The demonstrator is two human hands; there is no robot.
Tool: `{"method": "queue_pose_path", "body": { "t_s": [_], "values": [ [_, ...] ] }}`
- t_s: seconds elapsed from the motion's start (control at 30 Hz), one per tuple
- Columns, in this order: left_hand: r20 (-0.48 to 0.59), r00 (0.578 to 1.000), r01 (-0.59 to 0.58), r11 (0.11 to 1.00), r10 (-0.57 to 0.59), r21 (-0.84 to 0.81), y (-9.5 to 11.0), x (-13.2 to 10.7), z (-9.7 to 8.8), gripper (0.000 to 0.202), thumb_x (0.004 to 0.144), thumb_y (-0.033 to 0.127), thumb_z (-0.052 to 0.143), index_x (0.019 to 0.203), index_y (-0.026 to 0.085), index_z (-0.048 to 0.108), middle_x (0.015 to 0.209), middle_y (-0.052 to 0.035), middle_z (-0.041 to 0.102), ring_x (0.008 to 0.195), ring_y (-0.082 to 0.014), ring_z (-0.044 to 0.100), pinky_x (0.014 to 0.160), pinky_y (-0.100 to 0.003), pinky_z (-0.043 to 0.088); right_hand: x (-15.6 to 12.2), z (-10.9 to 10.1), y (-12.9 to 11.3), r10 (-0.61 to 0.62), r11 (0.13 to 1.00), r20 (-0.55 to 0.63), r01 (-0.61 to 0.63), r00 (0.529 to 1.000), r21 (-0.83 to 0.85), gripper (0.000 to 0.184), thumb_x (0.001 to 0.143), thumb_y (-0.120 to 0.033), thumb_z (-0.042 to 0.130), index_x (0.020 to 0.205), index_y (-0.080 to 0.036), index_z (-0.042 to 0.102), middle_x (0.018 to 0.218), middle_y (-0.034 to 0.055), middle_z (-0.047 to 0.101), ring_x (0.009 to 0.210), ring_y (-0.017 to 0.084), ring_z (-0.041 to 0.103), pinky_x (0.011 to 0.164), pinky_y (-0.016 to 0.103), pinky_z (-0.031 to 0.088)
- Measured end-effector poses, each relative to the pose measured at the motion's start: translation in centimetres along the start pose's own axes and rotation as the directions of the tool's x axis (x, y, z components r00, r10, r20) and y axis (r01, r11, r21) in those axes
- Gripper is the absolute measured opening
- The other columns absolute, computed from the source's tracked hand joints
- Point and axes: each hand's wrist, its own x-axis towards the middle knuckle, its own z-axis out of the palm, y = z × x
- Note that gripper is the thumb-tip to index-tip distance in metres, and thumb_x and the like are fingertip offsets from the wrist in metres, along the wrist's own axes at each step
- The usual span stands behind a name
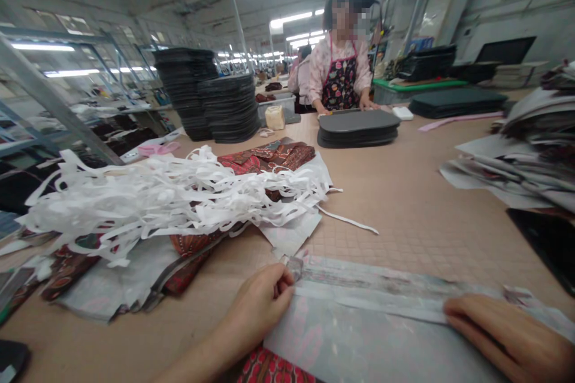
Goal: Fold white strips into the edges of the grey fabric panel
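Note:
A pale grey-backed fabric piece (359, 335) lies in front of me, with a folded strip (372, 287) along its far edge. My left hand (263, 296) is closed, its thumb and finger pinching the strip's left end. My right hand (507, 329) is closed too, fingers together on the strip farther right; its thumb is partly hidden. Under the fabric's near left corner shows red patterned cloth (269, 368). Beyond my left hand, a tangled heap of white strips (148, 197) rests over more patterned fabric pieces (193, 263).
Tall stacks of dark panels (229, 108) stand at the back left. Across the table, a person in an apron (344, 69) has hands by a low panel stack (359, 125). Layered fabric (534, 161) and a black flat object (545, 242) lie on the right.

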Motion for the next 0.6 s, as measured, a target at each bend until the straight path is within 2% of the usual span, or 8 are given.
{"method": "queue_pose_path", "body": {
  "t_s": [0.2,0.3,0.37,0.47,0.53,0.6],
  "values": [
    [-0.044,0.998,-0.046,0.983,0.055,0.178,0.6,-0.2,0.3,0.009,0.078,0.013,0.046,0.08,0.018,0.053,0.075,-0.0006,0.056,0.073,-0.0173,0.053,0.065,-0.028,0.038,2.2,-2.4,-2.5,-0.037,0.999,-0.062,0.036,0.997,-0.016,0.025,0.095,-0.035,0.039,0.086,-0.025,0.06,0.08,-0.0008,0.066,0.069,0.016,0.064,0.06,0.029,0.052],
    [-0.084,0.968,-0.188,0.907,0.236,0.377,0.6,-0.6,0.7,0.013,0.081,0.01,0.044,0.084,0.016,0.055,0.085,-0.0052,0.057,0.081,-0.0209,0.053,0.072,-0.033,0.041,3.0,-3.5,-3.6,-0.042,0.999,-0.089,0.042,0.995,-0.004,0.028,0.095,-0.03,0.035,0.082,-0.024,0.059,0.074,-0.0006,0.064,0.064,0.015,0.063,0.057,0.028,0.05],
    [-0.056,0.913,-0.311,0.778,0.404,0.546,0.4,-0.9,0.8,0.019,0.083,0.007,0.042,0.087,0.016,0.058,0.092,-0.0074,0.059,0.084,-0.0236,0.053,0.075,-0.038,0.042,3.1,-3.7,-3.9,-0.023,1.0,-0.104,0.022,0.994,-0.013,0.028,0.095,-0.027,0.035,0.083,-0.023,0.059,0.074,0.0006,0.064,0.064,0.015,0.063,0.058,0.029,0.05],
    [0.095,0.814,-0.451,0.521,0.573,0.725,-0.2,-1.5,0.8,0.032,0.081,0.002,0.038,0.094,0.015,0.063,0.094,-0.0079,0.063,0.084,-0.024,0.056,0.077,-0.039,0.043,3.0,-3.5,-4.1,0.023,1.0,-0.075,-0.023,0.997,-0.004,0.027,0.095,-0.024,0.034,0.084,-0.02,0.059,0.075,0.0024,0.063,0.067,0.017,0.061,0.06,0.031,0.048],
    [0.197,0.764,-0.496,0.364,0.614,0.788,-0.3,-1.9,0.7,0.04,0.077,-0.002,0.036,0.103,0.012,0.063,0.097,-0.0099,0.065,0.086,-0.0239,0.058,0.08,-0.038,0.044,2.9,-3.3,-4.1,0.051,0.999,-0.018,-0.051,0.999,0.01,0.029,0.095,-0.022,0.033,0.079,-0.02,0.058,0.073,0.003,0.061,0.066,0.018,0.059,0.06,0.032,0.047],
    [0.263,0.754,-0.504,0.273,0.602,0.82,0.0,-2.3,0.4,0.053,0.074,-0.002,0.035,0.119,0.013,0.057,0.104,-0.0116,0.064,0.092,-0.0247,0.059,0.082,-0.037,0.045,2.9,-3.3,-4.2,0.079,0.997,0.016,-0.08,0.997,0.024,0.029,0.095,-0.02,0.032,0.078,-0.019,0.057,0.073,0.0035,0.06,0.068,0.019,0.058,0.062,0.034,0.046]
  ]
}}
